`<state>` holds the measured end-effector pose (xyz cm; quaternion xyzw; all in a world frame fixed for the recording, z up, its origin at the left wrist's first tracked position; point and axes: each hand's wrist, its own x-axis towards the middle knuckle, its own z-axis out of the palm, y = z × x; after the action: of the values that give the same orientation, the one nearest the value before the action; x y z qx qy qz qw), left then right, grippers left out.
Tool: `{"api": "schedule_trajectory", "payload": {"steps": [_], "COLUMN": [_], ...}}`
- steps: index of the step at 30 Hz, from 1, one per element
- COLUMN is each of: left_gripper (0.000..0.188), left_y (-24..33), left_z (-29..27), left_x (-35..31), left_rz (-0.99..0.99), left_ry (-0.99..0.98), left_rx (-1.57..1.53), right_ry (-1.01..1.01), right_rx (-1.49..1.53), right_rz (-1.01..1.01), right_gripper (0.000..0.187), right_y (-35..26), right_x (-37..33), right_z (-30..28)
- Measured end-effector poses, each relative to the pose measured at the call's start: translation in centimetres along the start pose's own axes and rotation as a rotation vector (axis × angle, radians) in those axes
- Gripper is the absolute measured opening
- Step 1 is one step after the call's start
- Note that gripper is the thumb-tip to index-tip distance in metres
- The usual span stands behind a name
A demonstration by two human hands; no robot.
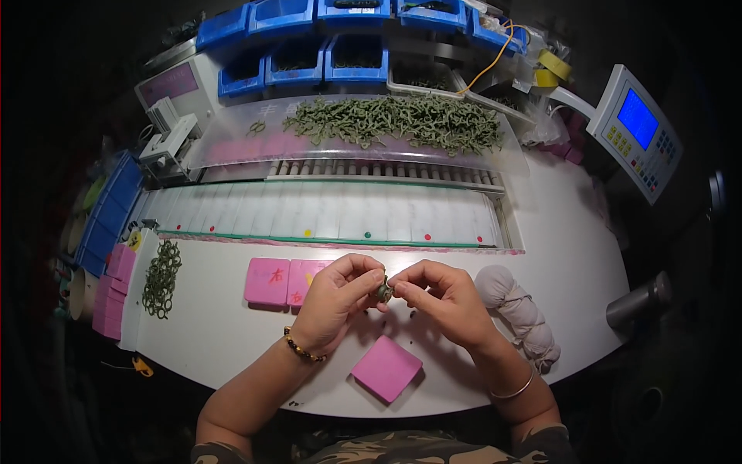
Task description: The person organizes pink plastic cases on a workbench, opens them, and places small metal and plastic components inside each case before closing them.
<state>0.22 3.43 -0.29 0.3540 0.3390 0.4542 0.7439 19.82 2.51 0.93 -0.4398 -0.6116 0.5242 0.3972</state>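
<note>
Both hands meet above the middle of the white table. My left hand (331, 301), with a beaded bracelet at its wrist, pinches a small dark-green piece (384, 293) between thumb and fingers. From the right, my right hand (448, 303) pinches the same piece with thumb and forefinger; a thin bangle circles that wrist. The piece looks ring-like, but fingertips cover much of it. Below the hands a pink square block (387, 369) lies flat, turned cornerwise. Two pink blocks (267, 281) with coloured marks sit side by side beyond my left hand, which partly covers one.
Green rings (161, 280) lie heaped at the left. Behind the hands runs a white slatted conveyor (325, 210); a clear tray (224, 147) above it carries many twisted green pieces. Blue bins (294, 62) stand at the back. A wrapped cloth roll (516, 315) and control panel (638, 133) are right.
</note>
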Motion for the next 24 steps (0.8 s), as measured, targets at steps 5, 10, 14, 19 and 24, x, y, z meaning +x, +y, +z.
{"api": "schedule_trajectory", "payload": {"steps": [5, 10, 14, 19, 24], "left_gripper": [0.016, 0.018, 0.019, 0.013, 0.013], "left_y": [-0.2, -0.1, -0.1, 0.0, -0.1], "left_z": [-0.3, 0.3, 0.1, 0.4, 0.3], "left_x": [0.2, -0.3, -0.3, -0.4, -0.3], "left_rz": [0.039, 0.081, 0.079, 0.063, 0.056], "left_ry": [-0.037, -0.04, -0.072, -0.085, -0.092], "left_rx": [-0.041, -0.024, -0.021, -0.05, -0.097], "right_ry": [0.019, 0.031, 0.083, 0.125, 0.108], "right_rx": [0.047, 0.01, -0.112, -0.192, -0.083], "right_rz": [0.0, -0.017, -0.15, -0.215, -0.199], "right_gripper": [0.016, 0.014, 0.009, 0.006, 0.008], "right_y": [-0.1, -0.7, -0.7, -0.5, -0.3], "right_x": [-0.2, -0.5, -0.5, -0.4, -0.4], "right_z": [0.2, 0.4, 0.8, 0.9, 1.1]}}
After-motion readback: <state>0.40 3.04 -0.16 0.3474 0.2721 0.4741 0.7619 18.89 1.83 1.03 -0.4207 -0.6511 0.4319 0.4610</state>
